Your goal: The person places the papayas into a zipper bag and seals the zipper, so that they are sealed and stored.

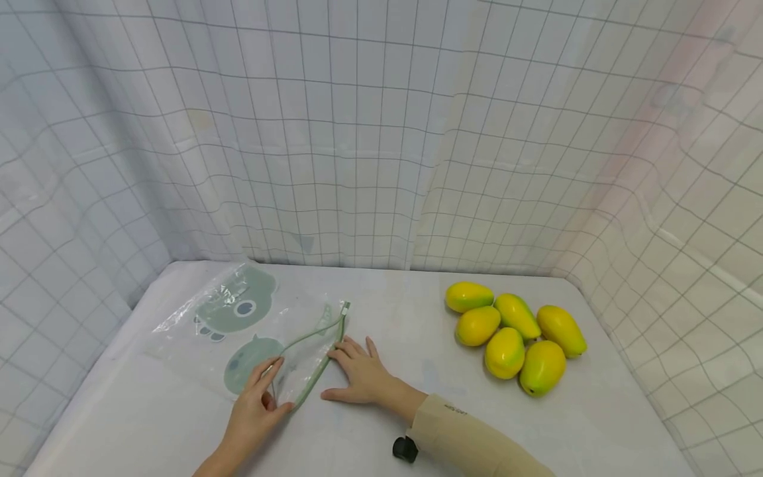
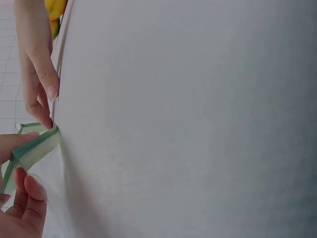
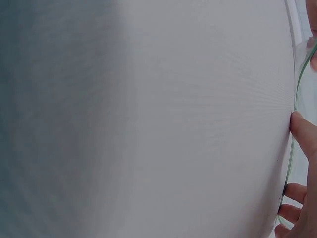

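A clear plastic zip bag (image 1: 208,338) with pale green cartoon prints lies flat on the left of the table. Its green-edged mouth gapes toward the right, and a small slider (image 1: 345,308) sits at the far end of the zip strip. My left hand (image 1: 253,407) pinches the mouth's edge near its close corner; the left wrist view shows the green strip (image 2: 34,143) between thumb and fingers. With fingers spread, my right hand (image 1: 363,377) rests on the table, its fingertips touching the strip on the near side of the mouth.
Several yellow-green mangoes (image 1: 505,353) lie grouped on the right of the white table (image 1: 381,298). A black object (image 1: 405,450) shows beside the right sleeve. White checked curtains (image 1: 357,132) stand around the back and sides.
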Demonstrator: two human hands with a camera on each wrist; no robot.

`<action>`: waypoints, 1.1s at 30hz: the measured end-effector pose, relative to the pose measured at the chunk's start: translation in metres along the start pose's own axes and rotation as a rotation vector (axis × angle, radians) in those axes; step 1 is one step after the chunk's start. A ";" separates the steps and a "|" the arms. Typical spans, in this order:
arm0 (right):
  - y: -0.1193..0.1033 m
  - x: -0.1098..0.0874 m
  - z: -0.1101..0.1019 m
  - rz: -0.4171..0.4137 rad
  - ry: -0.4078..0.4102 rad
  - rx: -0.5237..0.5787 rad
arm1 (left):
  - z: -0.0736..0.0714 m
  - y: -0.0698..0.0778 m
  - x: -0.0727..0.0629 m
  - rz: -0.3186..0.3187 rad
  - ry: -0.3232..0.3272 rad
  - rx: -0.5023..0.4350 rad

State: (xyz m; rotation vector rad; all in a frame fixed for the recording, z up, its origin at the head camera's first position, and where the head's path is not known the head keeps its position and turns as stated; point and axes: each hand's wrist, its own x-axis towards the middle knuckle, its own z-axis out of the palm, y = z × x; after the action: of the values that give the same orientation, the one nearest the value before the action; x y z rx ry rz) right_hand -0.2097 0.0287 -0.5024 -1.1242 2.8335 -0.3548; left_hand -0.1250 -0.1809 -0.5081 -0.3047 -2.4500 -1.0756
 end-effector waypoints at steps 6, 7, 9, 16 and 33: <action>0.000 0.000 -0.002 0.002 -0.004 -0.002 | 0.002 -0.007 0.000 0.091 0.018 -0.092; 0.000 0.000 -0.002 0.003 -0.006 -0.005 | 0.003 -0.008 0.000 0.100 0.019 -0.105; 0.000 0.001 -0.002 0.003 -0.012 -0.007 | 0.003 -0.011 -0.001 0.113 0.022 -0.125; 0.002 0.000 -0.005 -0.003 -0.036 0.012 | 0.006 -0.014 -0.001 0.103 0.032 -0.164; 0.003 -0.008 -0.012 -0.040 -0.129 0.076 | 0.004 -0.006 -0.002 0.077 0.041 -0.170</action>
State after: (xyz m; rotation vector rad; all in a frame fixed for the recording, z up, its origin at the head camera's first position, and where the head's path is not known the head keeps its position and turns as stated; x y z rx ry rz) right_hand -0.2073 0.0386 -0.4914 -1.1461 2.6666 -0.3740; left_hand -0.1274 -0.1820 -0.5156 -0.4220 -2.2962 -1.2461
